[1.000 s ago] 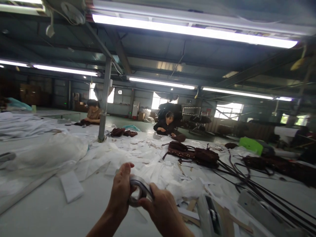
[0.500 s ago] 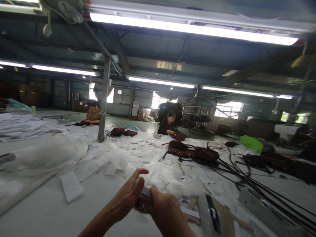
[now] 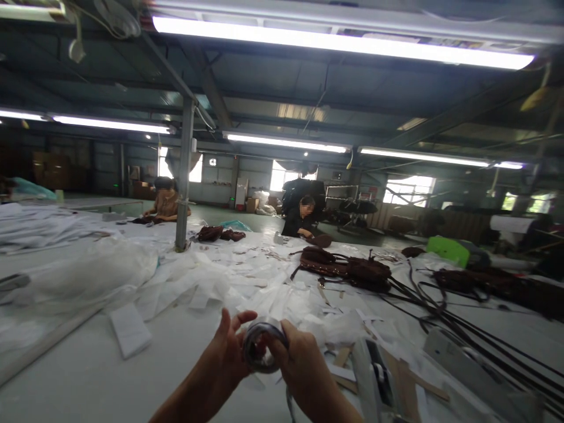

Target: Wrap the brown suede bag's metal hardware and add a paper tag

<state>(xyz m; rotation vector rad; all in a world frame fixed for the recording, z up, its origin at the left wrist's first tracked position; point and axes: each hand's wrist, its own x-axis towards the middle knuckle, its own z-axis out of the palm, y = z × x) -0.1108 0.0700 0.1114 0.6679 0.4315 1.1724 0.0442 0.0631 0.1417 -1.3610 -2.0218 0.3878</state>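
A grey, ring-shaped roll of tape-like strip, hollow in the middle, is held above the near part of the white table. My right hand is closed on its right side, with the thumb reaching into the hole. To its left my left hand has its thumb raised and fingers apart; its fingers are close to the roll's left edge, and I cannot tell whether they touch it. Below my right hand a thin grey strip hangs down. Just right of that hand lies a grey device with a dark slot.
Crumpled white sheets and cut strips litter the table. Dark brown bags with long straps lie to the right. A metal post rises at centre left. Two people work across the table.
The roll has turned so that its open ring faces me. My left hand has shifted slightly, its thumb now pointing up. A strip now shows hanging under my right hand.
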